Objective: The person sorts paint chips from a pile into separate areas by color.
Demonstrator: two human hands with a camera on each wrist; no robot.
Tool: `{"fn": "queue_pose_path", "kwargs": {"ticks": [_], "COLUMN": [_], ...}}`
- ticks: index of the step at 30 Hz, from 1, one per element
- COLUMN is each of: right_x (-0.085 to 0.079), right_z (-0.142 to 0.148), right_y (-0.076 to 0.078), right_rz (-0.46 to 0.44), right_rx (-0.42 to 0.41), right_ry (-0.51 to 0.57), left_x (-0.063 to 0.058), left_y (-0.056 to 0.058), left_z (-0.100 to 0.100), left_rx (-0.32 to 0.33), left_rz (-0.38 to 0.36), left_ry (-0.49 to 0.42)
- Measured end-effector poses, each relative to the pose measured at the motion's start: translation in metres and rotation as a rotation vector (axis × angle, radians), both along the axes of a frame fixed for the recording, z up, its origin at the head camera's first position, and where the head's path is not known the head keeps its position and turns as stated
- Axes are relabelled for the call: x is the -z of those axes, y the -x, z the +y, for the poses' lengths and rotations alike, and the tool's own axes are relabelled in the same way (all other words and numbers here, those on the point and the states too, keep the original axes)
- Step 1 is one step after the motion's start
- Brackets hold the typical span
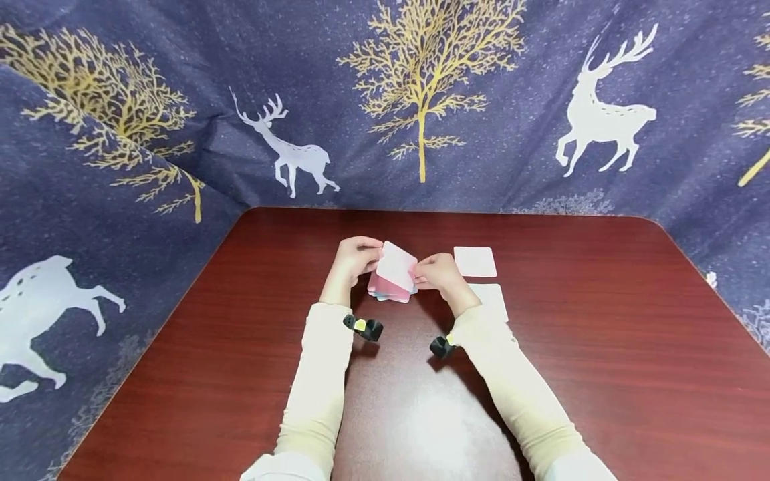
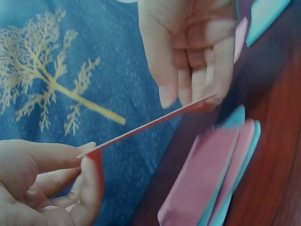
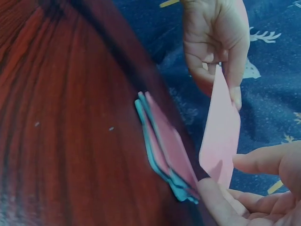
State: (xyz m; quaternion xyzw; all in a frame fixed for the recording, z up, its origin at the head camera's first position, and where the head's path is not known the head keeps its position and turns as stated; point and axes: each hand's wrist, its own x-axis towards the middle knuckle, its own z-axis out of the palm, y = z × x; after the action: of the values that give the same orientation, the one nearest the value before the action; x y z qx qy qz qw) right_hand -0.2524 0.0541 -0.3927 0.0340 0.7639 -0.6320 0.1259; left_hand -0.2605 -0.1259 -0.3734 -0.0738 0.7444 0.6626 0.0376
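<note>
My left hand (image 1: 355, 257) pinches one corner of a pale pink card (image 1: 397, 264) between thumb and fingers, holding it raised. In the left wrist view the card (image 2: 141, 127) shows nearly edge-on. At its opposite end is my right hand (image 1: 442, 272), fingertips against the card's edge and thumb held apart from the fingers. Seen from the right wrist, the right thumb (image 3: 254, 161) is stretched out beside the card. Beneath lies a loose stack of pink and teal cards (image 1: 388, 288), its layers slightly fanned.
Two white-faced cards lie to the right on the dark red wooden table (image 1: 240, 347): one farther back (image 1: 475, 261), another (image 1: 492, 299) partly behind the right forearm. A blue cloth (image 1: 385, 167) with deer and trees hangs along the back and left edges.
</note>
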Motion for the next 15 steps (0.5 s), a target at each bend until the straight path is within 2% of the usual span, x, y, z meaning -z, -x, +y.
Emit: {"fn": "queue_pose_path", "kwargs": {"ticks": [3, 6, 8, 15], "right_x": [-0.008, -0.017, -0.023, -0.044], "right_z": [0.009, 0.021, 0.029, 0.054], "right_y": [-0.001, -0.001, -0.001, 0.000], "right_rz": [0.046, 0.070, 0.086, 0.108], "right_rx": [0.018, 0.063, 0.096, 0.168], "right_ry": [-0.015, -0.031, -0.040, -0.238], "left_x": [-0.005, -0.008, -0.009, -0.016], "left_y": [-0.001, -0.003, -0.005, -0.012], "left_z": [0.012, 0.025, 0.033, 0.064], "left_rx": [-0.023, -0.063, -0.093, -0.179], "left_rz": [0.049, 0.098, 0.137, 0.244], "left_ry": [-0.074, -0.084, -0.049, 0.117]}}
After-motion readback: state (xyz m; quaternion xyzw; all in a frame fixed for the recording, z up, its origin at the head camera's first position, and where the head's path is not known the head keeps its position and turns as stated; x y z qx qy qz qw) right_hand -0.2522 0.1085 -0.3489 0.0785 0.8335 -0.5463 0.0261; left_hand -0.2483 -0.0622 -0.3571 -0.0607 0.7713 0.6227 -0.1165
